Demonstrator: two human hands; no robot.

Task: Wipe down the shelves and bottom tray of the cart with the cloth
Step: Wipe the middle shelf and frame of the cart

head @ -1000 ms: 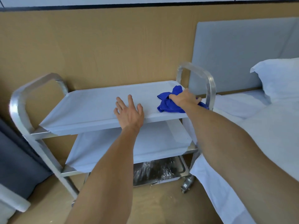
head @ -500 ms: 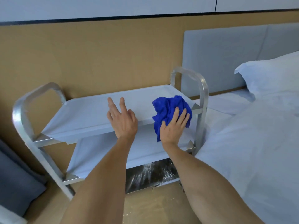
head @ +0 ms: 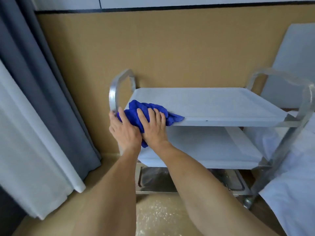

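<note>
The steel cart has a white top shelf, a white middle shelf and a shiny metal bottom tray. A bunched blue cloth lies over the front left corner of the top shelf, and part of it hangs down past the front edge. My right hand presses on the cloth with fingers spread flat. Beside it, my left hand lies on the cloth's left side, its fingertips reaching the base of the cart's left handle.
A grey and white curtain hangs just left of the cart. A bed with white sheets adjoins the cart's right handle. A tan wall panel stands behind. The floor in front shows white specks.
The cloth went from the right end of the top shelf to its front left corner. My left hand joined my right hand on it. The view swung left, bringing the curtain in.
</note>
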